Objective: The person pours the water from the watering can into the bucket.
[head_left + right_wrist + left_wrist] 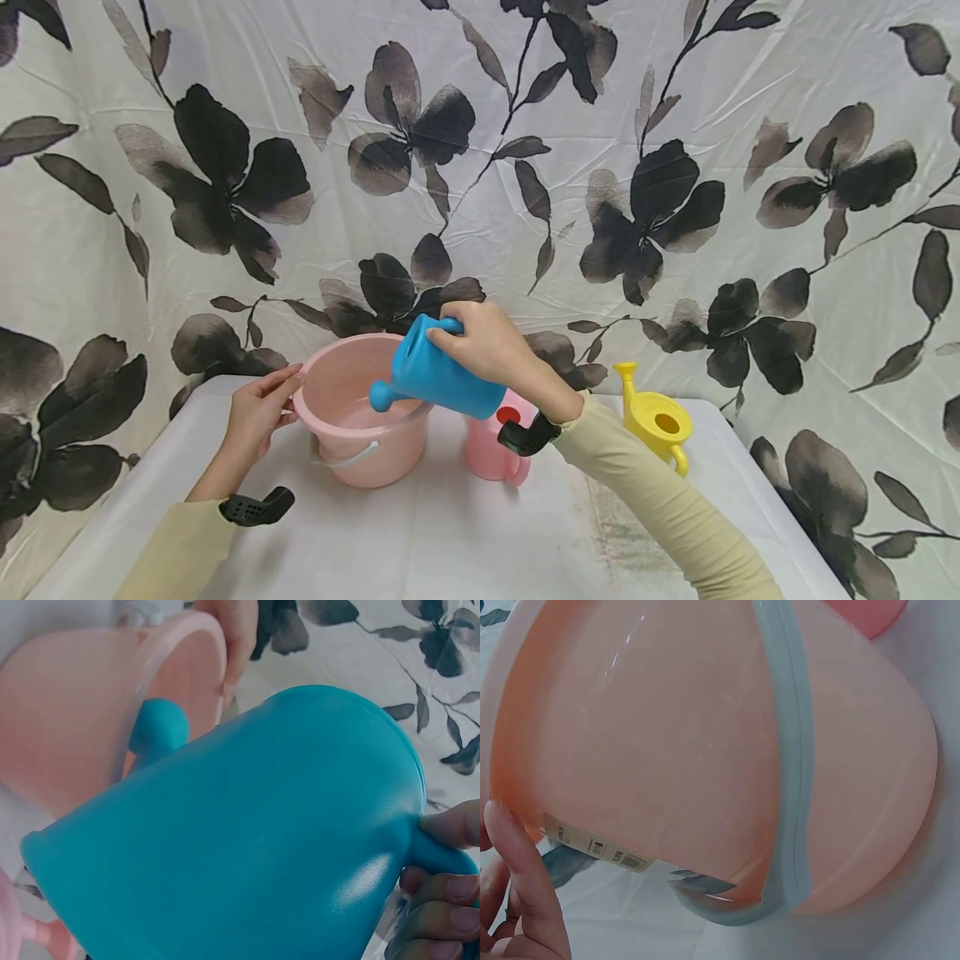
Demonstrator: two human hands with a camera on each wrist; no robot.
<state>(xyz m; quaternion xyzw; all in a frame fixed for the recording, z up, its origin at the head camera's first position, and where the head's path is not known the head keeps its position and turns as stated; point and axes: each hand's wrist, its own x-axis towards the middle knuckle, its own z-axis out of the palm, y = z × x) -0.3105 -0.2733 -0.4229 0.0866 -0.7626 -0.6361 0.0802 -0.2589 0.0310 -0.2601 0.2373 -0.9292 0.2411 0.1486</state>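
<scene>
My right hand [491, 343] grips the handle of a blue watering can [450, 379]. That can is tilted, its round spout head [381, 397] over the opening of a pink bucket [375, 458]. In the right wrist view, fingers [442, 919] curl round the can's handle. At the bucket's left rim, my left hand [257, 412] holds the edge between thumb and fingers; the left wrist view shows a fingertip [510, 825] against the rim. Whether water is coming out of the spout I cannot tell.
A pink watering can [487, 450] stands right of the bucket, partly behind my right wrist. Farther right is a yellow watering can [660, 421], beyond my right forearm. All stand on a white-covered table [450, 542] before a flower-print cloth [480, 208]. The bucket's pale bail handle [787, 750] hangs down its side.
</scene>
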